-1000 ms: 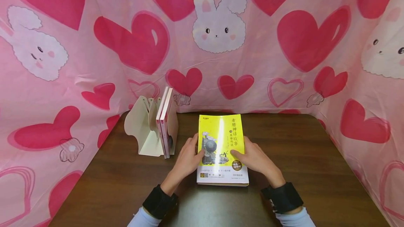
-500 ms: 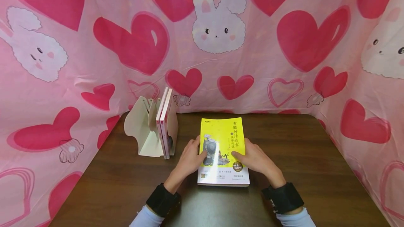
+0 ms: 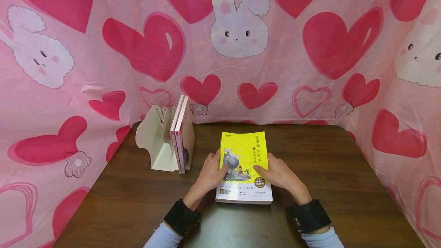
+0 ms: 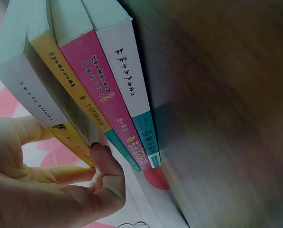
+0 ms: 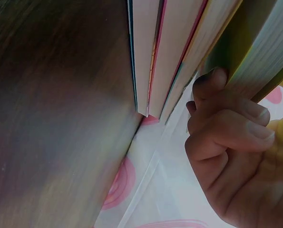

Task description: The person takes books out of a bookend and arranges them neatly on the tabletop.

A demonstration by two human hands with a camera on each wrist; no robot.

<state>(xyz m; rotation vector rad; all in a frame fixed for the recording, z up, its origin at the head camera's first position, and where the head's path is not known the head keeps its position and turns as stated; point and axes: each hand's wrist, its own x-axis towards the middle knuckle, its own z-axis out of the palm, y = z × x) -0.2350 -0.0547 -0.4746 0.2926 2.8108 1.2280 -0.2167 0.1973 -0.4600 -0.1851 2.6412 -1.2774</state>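
Observation:
A yellow-and-white paperback book [image 3: 242, 152] lies cover up between my hands in the head view. My left hand [image 3: 210, 171] grips its left side, with the thumb over the cover. On the opposite side my right hand [image 3: 280, 171] holds it, also thumb on top. Seen from the left wrist, curled fingers [image 4: 108, 175] reach under the book's far end, which is raised off an orange-spined book [image 4: 70, 85]. Under that lie a magenta-spined book [image 4: 101, 88] and a white-and-teal book [image 4: 127, 76] on the table. The right wrist view shows this stack's page edges [image 5: 146, 57].
To the left stands a cream book rack [image 3: 149, 133] with two slim pink-and-white books [image 3: 178, 141] upright in its right slot. The brown wooden table [image 3: 320, 152] extends right of the stack. A pink curtain [image 3: 289, 56] with hearts and rabbits encloses the back and sides.
The yellow book's far edge has come down and towards me in the head view. My left hand has shifted slightly right with it; the right hand has barely moved.

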